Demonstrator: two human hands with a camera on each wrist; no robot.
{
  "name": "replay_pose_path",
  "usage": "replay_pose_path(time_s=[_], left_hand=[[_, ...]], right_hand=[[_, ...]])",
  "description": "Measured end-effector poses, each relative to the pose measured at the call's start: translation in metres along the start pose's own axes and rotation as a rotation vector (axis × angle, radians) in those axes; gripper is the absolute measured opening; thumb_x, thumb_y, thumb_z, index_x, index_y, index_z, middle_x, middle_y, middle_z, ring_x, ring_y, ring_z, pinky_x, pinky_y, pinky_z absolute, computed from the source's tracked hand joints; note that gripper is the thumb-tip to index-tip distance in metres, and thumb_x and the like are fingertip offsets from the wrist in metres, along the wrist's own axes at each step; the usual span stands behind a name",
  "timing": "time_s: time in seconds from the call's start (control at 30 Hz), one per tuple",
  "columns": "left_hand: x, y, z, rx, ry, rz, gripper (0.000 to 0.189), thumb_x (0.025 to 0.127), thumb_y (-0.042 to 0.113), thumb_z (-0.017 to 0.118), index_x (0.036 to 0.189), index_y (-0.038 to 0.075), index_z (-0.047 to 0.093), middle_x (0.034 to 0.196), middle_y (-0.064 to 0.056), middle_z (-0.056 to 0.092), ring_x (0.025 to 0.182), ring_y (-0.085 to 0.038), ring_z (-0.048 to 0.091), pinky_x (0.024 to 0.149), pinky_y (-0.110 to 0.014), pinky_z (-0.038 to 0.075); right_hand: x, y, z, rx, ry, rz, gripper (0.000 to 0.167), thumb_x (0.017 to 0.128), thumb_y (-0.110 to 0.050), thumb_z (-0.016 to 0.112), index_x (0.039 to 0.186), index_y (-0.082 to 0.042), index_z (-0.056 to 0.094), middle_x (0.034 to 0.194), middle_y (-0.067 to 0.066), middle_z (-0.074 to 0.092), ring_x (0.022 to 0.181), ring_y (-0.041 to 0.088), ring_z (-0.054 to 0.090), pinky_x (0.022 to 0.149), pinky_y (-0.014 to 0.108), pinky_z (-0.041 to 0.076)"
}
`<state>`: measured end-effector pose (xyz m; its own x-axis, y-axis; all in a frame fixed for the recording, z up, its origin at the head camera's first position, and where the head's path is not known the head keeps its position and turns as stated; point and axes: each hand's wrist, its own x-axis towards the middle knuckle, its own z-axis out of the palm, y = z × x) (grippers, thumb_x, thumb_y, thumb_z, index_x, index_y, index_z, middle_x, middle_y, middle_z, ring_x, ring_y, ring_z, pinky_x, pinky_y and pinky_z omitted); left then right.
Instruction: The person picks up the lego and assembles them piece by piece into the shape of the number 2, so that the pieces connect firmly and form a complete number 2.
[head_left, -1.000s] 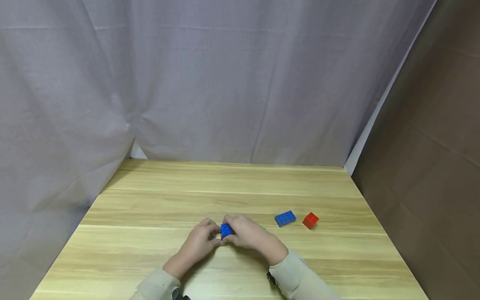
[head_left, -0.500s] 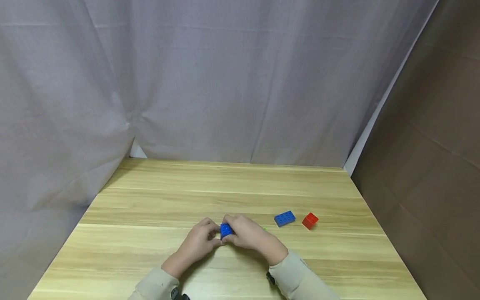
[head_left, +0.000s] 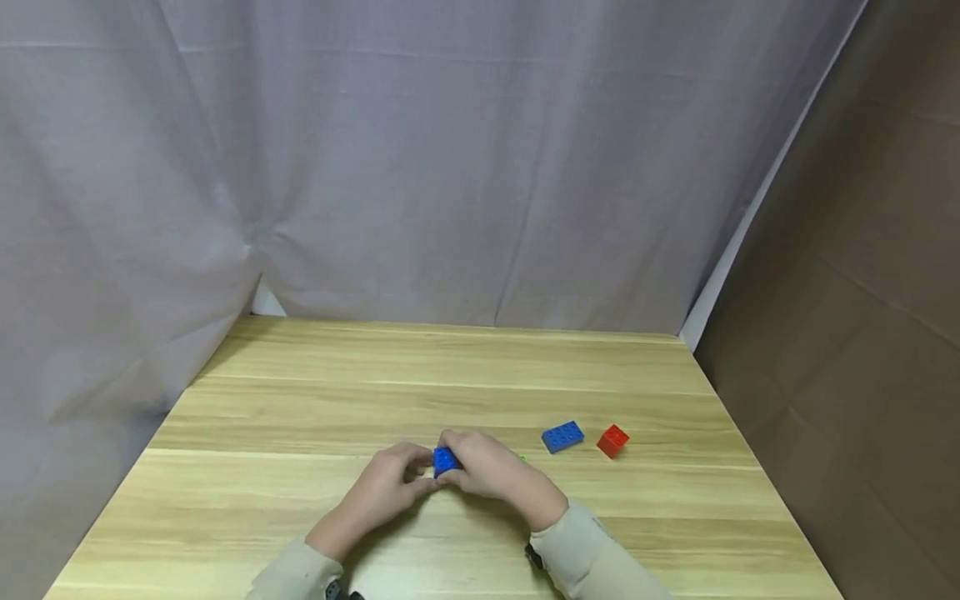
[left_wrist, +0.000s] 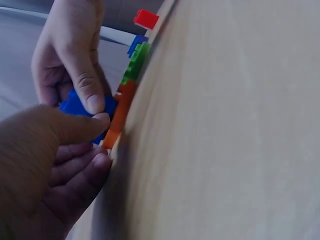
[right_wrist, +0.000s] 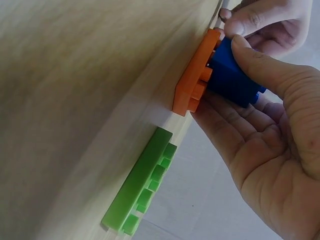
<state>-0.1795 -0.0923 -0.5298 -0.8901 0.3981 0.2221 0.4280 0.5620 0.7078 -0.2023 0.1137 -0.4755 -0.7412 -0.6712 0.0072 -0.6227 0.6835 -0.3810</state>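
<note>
Watching from my end, I see the right hand (head_left: 487, 468), low centre of the head view, pinching the blue block (right_wrist: 232, 72) between thumb and fingers, the grip closed down to the block's width. That block sits over the orange brick (right_wrist: 187, 87), against its studs; I can't make out whether it is pressed fully down. The left hand (head_left: 378, 487) is just left of it, thumb and fingers bent about the orange brick's far end, upper right in my right wrist view. I can't tell whether it has hold of anything. The green brick (right_wrist: 135, 182) lies at lower centre there, apart from the orange one, studs up off the table (head_left: 375, 367). Right of centre in the head view lie the flat blue brick (head_left: 562, 437) and, just beside it, the red block (head_left: 612, 442).
</note>
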Motion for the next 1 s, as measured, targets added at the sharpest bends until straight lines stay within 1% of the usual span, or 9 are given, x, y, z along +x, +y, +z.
replay_pose_path(time_s=[0.1, 0.17, 0.27, 0.33, 0.47, 0.53, 0.63, 0.8, 1.0], left_hand=[[-0.002, 0.002, -0.006, -0.075, -0.025, -0.011, 0.033, 0.091, 0.032, 0.077, 0.119, 0.016, 0.070, 0.111, 0.007, 0.071, 0.095, -0.009, 0.068, 0.084, -0.028, 0.057], [-0.003, 0.003, -0.008, -0.129, -0.033, -0.017, 0.036, 0.092, 0.037, 0.075, 0.121, 0.016, 0.069, 0.114, 0.006, 0.071, 0.098, -0.010, 0.069, 0.087, -0.029, 0.057], [-0.003, 0.007, -0.011, -0.192, -0.017, -0.020, 0.043, 0.092, 0.043, 0.073, 0.124, 0.015, 0.067, 0.117, 0.004, 0.070, 0.101, -0.011, 0.069, 0.088, -0.026, 0.056], [-0.002, 0.009, -0.011, -0.228, 0.000, -0.006, 0.044, 0.092, 0.042, 0.072, 0.125, 0.013, 0.067, 0.118, 0.001, 0.070, 0.102, -0.013, 0.070, 0.087, -0.025, 0.057], [0.000, 0.012, -0.010, -0.263, 0.038, 0.024, 0.037, 0.093, 0.032, 0.074, 0.122, 0.010, 0.067, 0.116, -0.001, 0.069, 0.101, -0.016, 0.070, 0.086, -0.022, 0.057], [0.001, 0.013, -0.009, -0.262, 0.052, 0.028, 0.033, 0.093, 0.027, 0.075, 0.120, 0.009, 0.068, 0.114, -0.001, 0.069, 0.100, -0.016, 0.070, 0.085, -0.021, 0.057], [0.002, 0.014, -0.007, -0.250, 0.071, 0.016, 0.030, 0.092, 0.024, 0.076, 0.117, 0.009, 0.069, 0.112, -0.001, 0.069, 0.099, -0.017, 0.070, 0.083, -0.020, 0.057], [0.002, 0.016, -0.005, -0.209, 0.099, -0.001, 0.029, 0.090, 0.023, 0.078, 0.115, 0.010, 0.071, 0.107, 0.004, 0.069, 0.096, -0.013, 0.070, 0.082, -0.019, 0.057], [0.001, 0.016, -0.004, -0.200, 0.116, -0.018, 0.027, 0.090, 0.024, 0.078, 0.114, 0.013, 0.072, 0.103, 0.008, 0.069, 0.096, -0.010, 0.069, 0.082, -0.019, 0.056]], right_hand=[[0.000, 0.000, 0.000, 0.000, 0.008, -0.007, 0.031, 0.091, -0.032, 0.076, 0.105, -0.011, 0.058, 0.079, -0.009, 0.053, 0.067, 0.004, 0.048, 0.057, 0.018, 0.043], [0.000, 0.001, 0.000, 0.001, 0.012, -0.012, 0.031, 0.091, -0.032, 0.076, 0.105, -0.011, 0.058, 0.078, -0.009, 0.052, 0.066, 0.004, 0.047, 0.056, 0.018, 0.043], [0.000, 0.002, 0.000, 0.000, 0.019, -0.019, 0.029, 0.092, -0.032, 0.075, 0.104, -0.011, 0.059, 0.077, -0.009, 0.051, 0.066, 0.004, 0.046, 0.056, 0.017, 0.042], [0.000, 0.002, 0.000, 0.002, 0.025, -0.023, 0.028, 0.092, -0.031, 0.075, 0.104, -0.011, 0.059, 0.077, -0.009, 0.052, 0.066, 0.004, 0.047, 0.056, 0.017, 0.042], [0.001, 0.002, 0.000, 0.027, 0.032, -0.019, 0.030, 0.089, -0.031, 0.079, 0.103, -0.011, 0.060, 0.079, -0.009, 0.055, 0.067, 0.003, 0.050, 0.058, 0.017, 0.044], [0.001, 0.002, 0.000, 0.049, 0.030, -0.013, 0.032, 0.087, -0.031, 0.081, 0.103, -0.012, 0.060, 0.081, -0.009, 0.058, 0.068, 0.003, 0.051, 0.059, 0.017, 0.046], [0.001, 0.003, -0.001, 0.081, 0.026, 0.000, 0.034, 0.086, -0.032, 0.082, 0.103, -0.012, 0.061, 0.083, -0.009, 0.061, 0.070, 0.002, 0.054, 0.061, 0.017, 0.048], [0.002, 0.005, 0.000, 0.110, 0.029, 0.012, 0.032, 0.085, -0.030, 0.083, 0.102, -0.013, 0.062, 0.085, -0.008, 0.062, 0.072, 0.003, 0.055, 0.063, 0.017, 0.049], [0.002, 0.004, -0.002, 0.115, 0.017, 0.018, 0.030, 0.085, -0.028, 0.083, 0.101, -0.013, 0.062, 0.087, -0.007, 0.064, 0.072, 0.002, 0.056, 0.063, 0.016, 0.050]])
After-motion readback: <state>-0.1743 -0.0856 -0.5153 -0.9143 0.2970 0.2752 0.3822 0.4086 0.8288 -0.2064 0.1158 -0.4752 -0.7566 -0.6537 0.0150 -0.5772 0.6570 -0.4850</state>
